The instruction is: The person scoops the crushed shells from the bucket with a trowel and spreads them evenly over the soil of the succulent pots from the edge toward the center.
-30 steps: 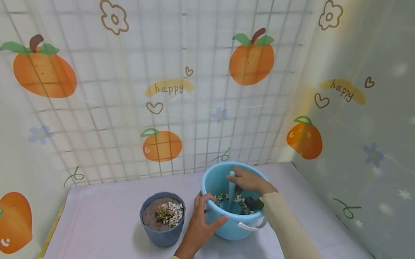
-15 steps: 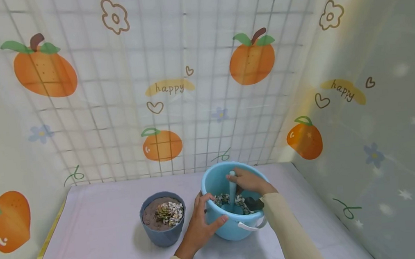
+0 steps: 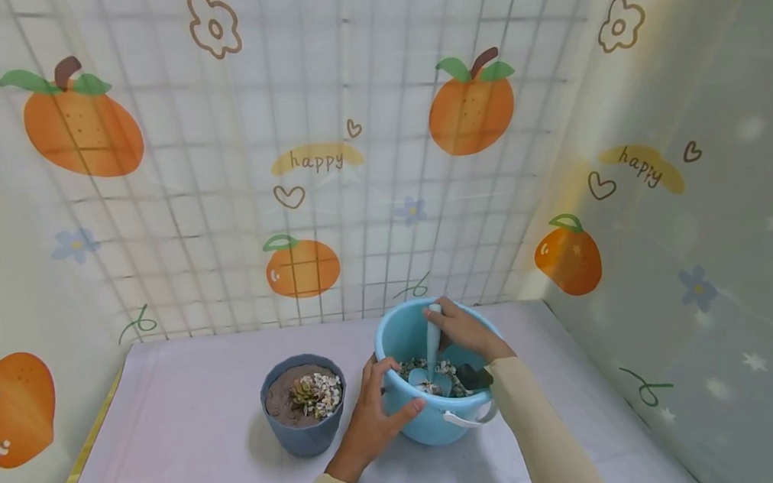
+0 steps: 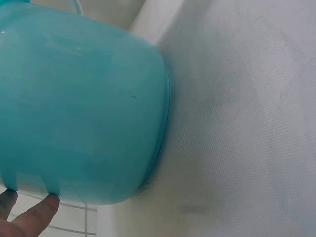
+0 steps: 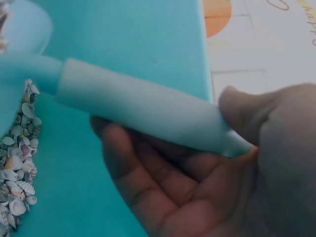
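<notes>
A light blue bucket (image 3: 437,424) stands on the table with small seashells (image 3: 464,384) in its bottom. My left hand (image 3: 373,419) grips its left side, thumb on the front wall and fingers spread along the rim; in the left wrist view, fingertips (image 4: 49,201) press the outer wall. Inside the bucket, my right hand (image 3: 465,330) holds the handle of a light blue plastic shovel (image 3: 433,345), fingers and thumb curled round it. The shovel stands nearly upright, blade down among the shells, and some pale shells lie on the blade. Close up, the right wrist view shows the handle (image 5: 143,106).
Left of the bucket is a blue-grey flowerpot (image 3: 305,439) with brown soil, a small succulent (image 3: 306,392) and white shells on one side. The bucket's white carrying handle (image 3: 467,421) hangs down in front. A printed curtain over a wire grid (image 3: 364,220) closes off the table's back.
The shovel has risen slightly in the bucket with my right hand, and its blade now shows shells on it. My left hand and the bucket stay in place.
</notes>
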### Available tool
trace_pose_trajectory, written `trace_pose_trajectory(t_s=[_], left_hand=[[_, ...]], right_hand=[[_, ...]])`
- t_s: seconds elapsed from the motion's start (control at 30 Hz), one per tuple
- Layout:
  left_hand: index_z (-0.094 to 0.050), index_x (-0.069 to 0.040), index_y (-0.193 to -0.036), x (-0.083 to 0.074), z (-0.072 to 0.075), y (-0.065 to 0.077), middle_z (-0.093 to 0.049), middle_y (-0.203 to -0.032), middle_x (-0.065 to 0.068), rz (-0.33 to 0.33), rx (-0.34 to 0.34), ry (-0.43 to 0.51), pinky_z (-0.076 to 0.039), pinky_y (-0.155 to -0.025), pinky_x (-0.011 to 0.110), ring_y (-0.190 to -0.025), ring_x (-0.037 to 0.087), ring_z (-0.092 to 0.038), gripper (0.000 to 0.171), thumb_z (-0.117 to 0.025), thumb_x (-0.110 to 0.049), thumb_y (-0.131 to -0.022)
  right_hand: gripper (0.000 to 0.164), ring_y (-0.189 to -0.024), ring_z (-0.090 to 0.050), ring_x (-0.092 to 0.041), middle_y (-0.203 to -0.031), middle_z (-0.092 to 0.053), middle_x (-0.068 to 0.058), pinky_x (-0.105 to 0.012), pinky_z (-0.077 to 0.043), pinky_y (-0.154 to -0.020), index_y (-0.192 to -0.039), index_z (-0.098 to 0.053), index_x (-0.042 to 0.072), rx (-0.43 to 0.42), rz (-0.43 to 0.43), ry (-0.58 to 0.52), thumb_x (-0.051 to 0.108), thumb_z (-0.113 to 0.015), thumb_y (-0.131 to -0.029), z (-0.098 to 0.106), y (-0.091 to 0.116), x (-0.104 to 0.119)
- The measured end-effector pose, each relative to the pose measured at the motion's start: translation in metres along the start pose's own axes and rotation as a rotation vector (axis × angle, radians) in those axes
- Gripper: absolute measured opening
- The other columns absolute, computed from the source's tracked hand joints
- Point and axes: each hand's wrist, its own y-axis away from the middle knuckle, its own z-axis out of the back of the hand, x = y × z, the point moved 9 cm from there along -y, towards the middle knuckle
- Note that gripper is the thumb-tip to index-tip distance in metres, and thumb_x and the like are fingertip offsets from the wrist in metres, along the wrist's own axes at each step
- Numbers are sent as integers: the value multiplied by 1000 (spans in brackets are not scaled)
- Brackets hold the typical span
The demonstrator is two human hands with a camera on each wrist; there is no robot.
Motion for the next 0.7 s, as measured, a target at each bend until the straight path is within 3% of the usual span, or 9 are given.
trace_pose_trajectory(t_s=[0.2,0.37,0.63,0.7], left_hand=[[-38,-28,-132,-24,5,5,-6,-160,13,-5,8,16,-37,-96,63,-142,38,-19,53,-70,-36,-91],[-39,-26,-132,-39,7,8,-8,-160,15,-6,7,14,-38,-96,63,-142,38,-20,52,-70,-37,-91],[-39,-26,-130,-41,8,9,-8,-160,16,-14,3,20,-36,-96,65,-142,38,-20,51,-71,-35,-91],[-39,-28,-131,-34,6,7,-7,-160,14,-10,1,17,-36,-97,65,-143,38,-19,52,-72,-35,-91]], right_hand=[[37,-72,-60,-30,-96,-56,-17,-40,-53,-64,-124,-44,6,-100,44,-3,39,-41,-106,10,0,4],[37,-73,-59,-33,-98,-56,-16,-40,-51,-64,-128,-45,12,-203,28,-33,42,-41,-106,21,2,3],[38,-65,-57,-30,-83,-56,-14,-40,-50,-61,-129,-46,16,-324,25,-29,46,-40,-105,35,3,2],[37,-64,-56,-28,-82,-55,-14,-39,-50,-61,-128,-46,17,-352,26,-25,46,-39,-105,38,4,2]])
